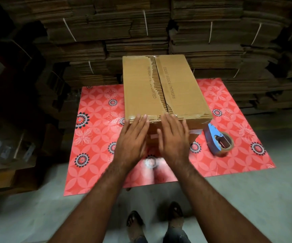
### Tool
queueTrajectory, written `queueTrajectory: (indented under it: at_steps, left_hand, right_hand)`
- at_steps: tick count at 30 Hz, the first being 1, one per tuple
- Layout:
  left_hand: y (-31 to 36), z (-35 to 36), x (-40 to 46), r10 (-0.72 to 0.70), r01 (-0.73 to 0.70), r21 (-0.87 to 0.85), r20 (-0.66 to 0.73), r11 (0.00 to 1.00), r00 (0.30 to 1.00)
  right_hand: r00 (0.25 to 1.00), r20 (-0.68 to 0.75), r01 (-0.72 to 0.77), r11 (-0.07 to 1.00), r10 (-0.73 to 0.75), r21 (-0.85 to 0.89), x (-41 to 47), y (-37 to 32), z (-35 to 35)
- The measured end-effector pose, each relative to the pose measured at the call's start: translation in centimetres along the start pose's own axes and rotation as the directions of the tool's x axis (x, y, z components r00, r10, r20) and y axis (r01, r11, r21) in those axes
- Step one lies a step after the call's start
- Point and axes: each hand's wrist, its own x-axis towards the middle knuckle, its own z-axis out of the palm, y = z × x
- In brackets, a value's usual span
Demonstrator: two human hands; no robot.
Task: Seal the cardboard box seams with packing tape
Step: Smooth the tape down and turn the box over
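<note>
Hands [152, 139] on "PATANJALI FOODS LIMITED" box [164, 86]

Dim overall, brightest at centre; corners fall dark, edges bow from wide-angle distortion, slight motion blur.

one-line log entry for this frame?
left hand: open, on box near edge | right hand: open, same | tape dispenser: on mat, untouched

Dim room: strapped cardboard stacks [141, 32] filled twelve o'clock; red floral table [96, 137] stood on grey floor [36, 216].
</note>
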Motion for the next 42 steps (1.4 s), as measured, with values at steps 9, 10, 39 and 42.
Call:
queueTrajectory:
  at_steps: [9,10,39,42]
  left_hand:
    - [-1.6,3.8,3.5,-0.006,-0.003,-0.083,-0.115,0.997,0.993]
    - [-1.8,3.9,3.4,0.003,-0.013,-0.081,-0.129,0.997,0.992]
    - [1.8,4.8,5.7,0.077,-0.075,-0.154,0.002,0.985,0.997]
    - [1.6,4.4,6.0,0.066,-0.053,-0.18,0.07,0.982,0.995]
  right_hand:
    - [0.989,-0.058,0.146,0.974,-0.138,0.174,3.5,4.4,4.6]
    - [0.986,-0.07,0.165,0.969,-0.154,0.186,3.4,4.6,4.8]
    - [0.933,0.08,0.337,0.931,-0.35,0.14,4.1,11.4,2.4]
    - [0.939,0.046,0.331,0.932,-0.341,0.146,4.0,12.3,2.1]
